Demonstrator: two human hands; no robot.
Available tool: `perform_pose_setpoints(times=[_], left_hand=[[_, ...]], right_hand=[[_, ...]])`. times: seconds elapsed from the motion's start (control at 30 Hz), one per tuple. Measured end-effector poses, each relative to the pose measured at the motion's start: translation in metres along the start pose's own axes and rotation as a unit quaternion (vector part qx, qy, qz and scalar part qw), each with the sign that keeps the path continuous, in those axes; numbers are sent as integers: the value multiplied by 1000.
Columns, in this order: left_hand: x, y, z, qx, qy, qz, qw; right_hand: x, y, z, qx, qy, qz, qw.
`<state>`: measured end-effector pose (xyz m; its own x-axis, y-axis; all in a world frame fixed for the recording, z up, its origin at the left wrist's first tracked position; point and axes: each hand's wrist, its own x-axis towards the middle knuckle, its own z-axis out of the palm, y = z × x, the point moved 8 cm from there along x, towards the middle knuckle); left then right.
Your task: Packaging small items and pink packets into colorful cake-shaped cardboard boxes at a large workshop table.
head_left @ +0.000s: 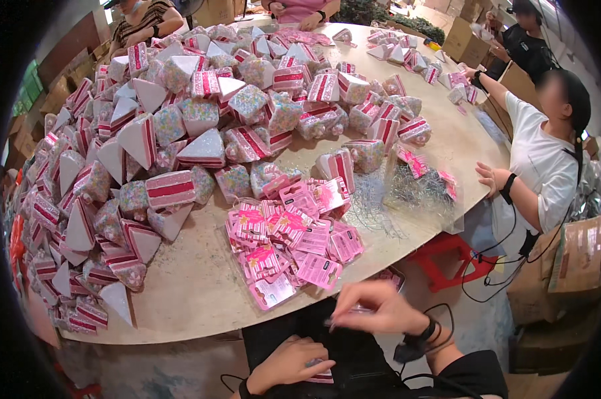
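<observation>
My left hand is low over my dark-clothed lap, fingers curled over a cake-slice ornament. Only a pink-and-white striped edge of that ornament shows below the fingers; the rest is hidden. Just right of it and higher, my right hand is raised with thumb and fingers pinched together. Whatever the pinch holds is too small to name. In front of my hands, on the table's near edge, lies a heap of pink printed cards.
A large pile of glittery cake-slice ornaments covers the table's left and middle. Silvery strings lie in clear plastic right of the cards. A red stool stands below the edge. Co-workers sit around the table; cartons stand right.
</observation>
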<state>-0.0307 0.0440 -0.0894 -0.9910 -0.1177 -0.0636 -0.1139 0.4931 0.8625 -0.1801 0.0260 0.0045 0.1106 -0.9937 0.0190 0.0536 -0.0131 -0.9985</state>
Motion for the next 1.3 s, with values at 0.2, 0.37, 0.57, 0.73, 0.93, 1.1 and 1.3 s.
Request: perform_pose_setpoints(times=[0.2, 0.37, 0.57, 0.73, 0.93, 1.1, 1.3], left_hand=[[-2, 8, -40, 157, 207, -71, 963], [-2, 16, -36, 231, 210, -59, 948], [-6, 28, -45, 233, 254, -18, 938], [-1, 32, -47, 239, 247, -20, 939], [2, 41, -52, 229, 234, -4, 945], [2, 40, -47, 235, 215, 26, 947], [5, 37, -38, 193, 181, 37, 964]], right_hand=[[-36, 60, 23, -68, 25, 140, 987], [-45, 92, 33, -26, 30, 154, 987], [-46, 108, 35, 2, -43, 192, 980], [-49, 116, 36, 100, 3, 201, 974], [-54, 122, 34, 179, 25, 217, 959], [-60, 124, 34, 199, 27, 249, 947], [-67, 134, 38, 182, -35, 296, 937]])
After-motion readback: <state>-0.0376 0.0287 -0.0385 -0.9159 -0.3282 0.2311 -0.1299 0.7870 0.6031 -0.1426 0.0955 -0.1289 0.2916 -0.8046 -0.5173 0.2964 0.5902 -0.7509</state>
